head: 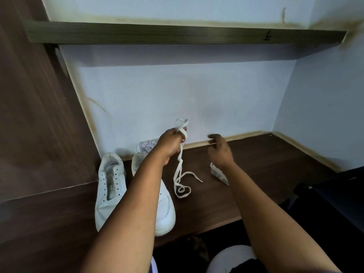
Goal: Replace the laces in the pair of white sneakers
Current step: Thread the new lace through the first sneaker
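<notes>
Two white sneakers stand side by side at the left of the dark wooden desk (256,164), toes toward me. The left sneaker (110,186) shows bare eyelets with no lace. My left forearm covers much of the right sneaker (164,211). My left hand (170,143) is raised above the desk and grips a bunched white lace (180,174); its loose end hangs down and coils on the desk. My right hand (220,149) hovers to the right, blurred, fingers loosely curled, holding nothing that I can make out.
A small clear plastic packet (218,173) lies under my right wrist. A printed packet (146,145) leans against the pale wall behind the sneakers. A wooden shelf (177,33) runs overhead. A dark wood panel (39,115) closes the left side. A dark chair (331,194) sits at the right.
</notes>
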Motion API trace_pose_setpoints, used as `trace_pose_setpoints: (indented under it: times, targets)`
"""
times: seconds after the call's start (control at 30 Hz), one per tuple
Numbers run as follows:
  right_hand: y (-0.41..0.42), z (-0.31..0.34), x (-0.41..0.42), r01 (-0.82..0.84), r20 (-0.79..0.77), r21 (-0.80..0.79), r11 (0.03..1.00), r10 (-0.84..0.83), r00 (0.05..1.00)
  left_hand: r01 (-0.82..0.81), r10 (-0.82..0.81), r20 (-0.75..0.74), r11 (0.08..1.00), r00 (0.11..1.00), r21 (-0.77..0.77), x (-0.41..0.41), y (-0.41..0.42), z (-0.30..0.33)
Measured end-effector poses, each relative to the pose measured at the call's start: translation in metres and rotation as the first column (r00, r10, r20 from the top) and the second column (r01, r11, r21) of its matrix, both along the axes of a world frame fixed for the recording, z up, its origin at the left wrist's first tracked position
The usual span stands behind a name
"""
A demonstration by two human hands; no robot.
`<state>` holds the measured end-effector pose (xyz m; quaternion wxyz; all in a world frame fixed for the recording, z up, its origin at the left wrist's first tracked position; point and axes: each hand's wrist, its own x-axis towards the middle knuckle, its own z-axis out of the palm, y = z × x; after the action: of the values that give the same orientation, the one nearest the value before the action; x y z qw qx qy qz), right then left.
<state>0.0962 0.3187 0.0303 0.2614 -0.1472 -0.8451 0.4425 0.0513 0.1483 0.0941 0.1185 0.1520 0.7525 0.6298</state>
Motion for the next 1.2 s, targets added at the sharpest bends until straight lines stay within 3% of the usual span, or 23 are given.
trace_pose_setpoints:
  times: [0.1, 0.17, 0.23, 0.3, 0.4, 0.47, 0.57, 0.77, 0.83, 0.9, 0.97, 1.0, 1.03, 1.1, 1.13, 1.2]
  targets:
    - [-0.053, 0.029, 0.000, -0.414, 0.135, -0.193, 0.890, 0.442, 0.887, -0.011, 0.011, -0.004, 0.995, 1.000, 0.103, 0.008, -0.004, 0.005]
    - [-0.076, 0.036, -0.001, -0.490, 0.203, -0.252, 0.835, 0.541, 0.817, -0.026, 0.028, -0.010, 0.987, 1.000, 0.160, 0.013, -0.011, 0.015]
    - [-0.090, 0.035, -0.003, -0.436, 0.211, -0.207, 0.876, 0.475, 0.854, -0.084, 0.095, -0.027, 0.959, 0.995, 0.271, 0.018, -0.025, 0.031]
    - [-0.097, 0.028, -0.006, -0.340, 0.265, -0.100, 0.935, 0.354, 0.897, -0.148, 0.182, -0.030, 0.874, 0.983, 0.463, 0.025, -0.047, 0.054]
    - [-0.097, 0.009, 0.000, -0.288, 0.383, 0.093, 0.953, 0.233, 0.894, -0.218, 0.292, 0.041, 0.607, 0.956, 0.764, 0.038, -0.100, 0.100]
    - [-0.092, -0.006, 0.009, -0.251, 0.426, 0.119, 0.961, 0.179, 0.887, -0.255, 0.372, 0.101, 0.394, 0.923, 0.883, 0.041, -0.142, 0.123]
    - [-0.091, -0.010, 0.015, -0.184, 0.455, 0.037, 0.982, 0.147, 0.878, -0.243, 0.449, 0.136, 0.190, 0.883, 0.951, 0.039, -0.197, 0.132]
    - [-0.095, -0.015, 0.008, -0.041, 0.543, 0.037, 0.998, 0.014, 0.840, -0.344, 0.693, 0.243, 0.008, 0.679, 0.939, 0.038, -0.260, 0.108]
    - [-0.092, -0.016, 0.010, 0.010, 0.568, 0.095, 0.995, -0.062, 0.821, -0.388, 0.727, 0.241, 0.038, 0.643, 0.921, 0.035, -0.272, 0.102]
    - [-0.102, -0.007, 0.008, 0.019, 0.593, 0.044, 0.999, -0.041, 0.804, -0.462, 0.744, 0.218, 0.137, 0.632, 0.876, 0.031, -0.270, 0.095]
    - [-0.123, 0.005, -0.002, -0.116, 0.570, 0.054, 0.992, 0.064, 0.819, -0.539, 0.740, 0.155, 0.313, 0.654, 0.782, 0.025, -0.256, 0.082]
    - [-0.136, 0.010, -0.009, -0.139, 0.532, -0.022, 0.990, 0.130, 0.837, -0.575, 0.725, 0.119, 0.423, 0.678, 0.700, 0.021, -0.250, 0.071]
    - [-0.152, 0.017, -0.015, -0.136, 0.516, -0.128, 0.982, 0.183, 0.837, -0.596, 0.696, 0.078, 0.546, 0.714, 0.589, 0.018, -0.245, 0.060]
    - [-0.183, 0.029, -0.024, -0.219, 0.473, -0.203, 0.954, 0.291, 0.831, -0.586, 0.611, -0.068, 0.780, 0.788, 0.220, 0.009, -0.239, 0.035]
    - [-0.197, 0.035, -0.027, -0.281, 0.450, -0.178, 0.943, 0.332, 0.829, -0.527, 0.523, -0.130, 0.850, 0.842, 0.006, 0.005, -0.237, 0.024]
    - [-0.220, 0.044, -0.030, -0.385, 0.375, -0.195, 0.902, 0.432, 0.820, -0.327, 0.298, -0.139, 0.889, 0.944, -0.320, 0.000, -0.234, 0.007]
